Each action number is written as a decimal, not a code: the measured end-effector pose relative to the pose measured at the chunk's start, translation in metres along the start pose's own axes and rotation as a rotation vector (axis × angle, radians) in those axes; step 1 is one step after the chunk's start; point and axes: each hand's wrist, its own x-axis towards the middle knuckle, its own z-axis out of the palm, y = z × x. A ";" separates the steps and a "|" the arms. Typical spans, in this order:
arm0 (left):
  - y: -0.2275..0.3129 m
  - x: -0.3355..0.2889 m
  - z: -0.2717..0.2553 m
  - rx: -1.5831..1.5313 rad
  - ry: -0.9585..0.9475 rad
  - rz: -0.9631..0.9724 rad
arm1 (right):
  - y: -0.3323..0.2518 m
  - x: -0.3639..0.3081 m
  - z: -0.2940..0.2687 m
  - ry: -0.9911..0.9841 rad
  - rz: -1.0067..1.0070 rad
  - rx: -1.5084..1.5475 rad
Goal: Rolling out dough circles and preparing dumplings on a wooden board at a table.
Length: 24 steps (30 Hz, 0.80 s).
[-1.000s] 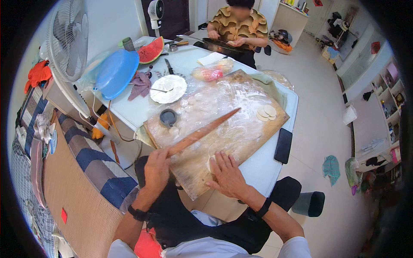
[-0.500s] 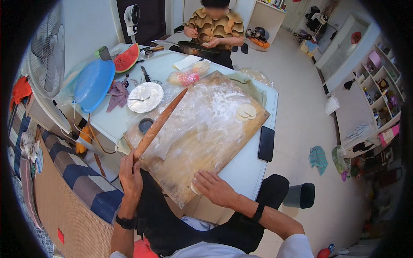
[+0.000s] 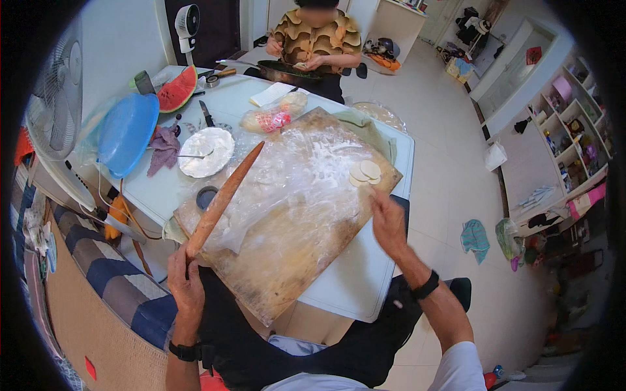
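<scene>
My left hand (image 3: 186, 280) is wrapped round the near end of a long, tapered wooden rolling pin (image 3: 225, 199), which slants up across the left side of the floured wooden board (image 3: 287, 277). At the board's right edge, my right hand (image 3: 391, 225) has its fingers drawn together just below a few overlapping round dough wrappers (image 3: 365, 172). Whether a wrapper is between those fingertips is hidden. White flour and a clear plastic sheet (image 3: 264, 186) cover much of the board, with a dark ring-shaped roll (image 3: 207, 197) on its left side.
Left of the board are a white plate of flour (image 3: 207, 152), a blue basin (image 3: 128, 135), a watermelon piece (image 3: 177, 90) and a knife (image 3: 207, 113). Behind the table sits another person (image 3: 314, 42) with a dark pan (image 3: 287, 70). A phone (image 3: 402, 203) lies partly behind my right hand.
My right hand has moved from the board's near corner, where it touched a dough wrapper, up and right to the wrapper pile. That corner wrapper no longer shows there. My left hand keeps the rolling pin.
</scene>
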 end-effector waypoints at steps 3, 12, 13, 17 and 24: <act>0.000 0.002 0.002 -0.032 0.010 0.011 | 0.022 0.050 -0.021 0.124 -0.203 -0.179; 0.004 0.002 0.000 -0.046 0.031 -0.004 | 0.050 0.038 0.050 -0.068 -0.438 -0.410; 0.004 0.000 -0.002 -0.034 0.036 -0.012 | 0.041 0.030 0.062 -0.177 -0.461 -0.375; 0.002 0.001 -0.003 -0.014 0.042 -0.008 | 0.004 0.013 0.099 -0.322 -0.539 -0.304; 0.000 -0.001 -0.002 -0.059 0.059 -0.034 | -0.031 0.027 0.136 -0.396 -0.564 -0.286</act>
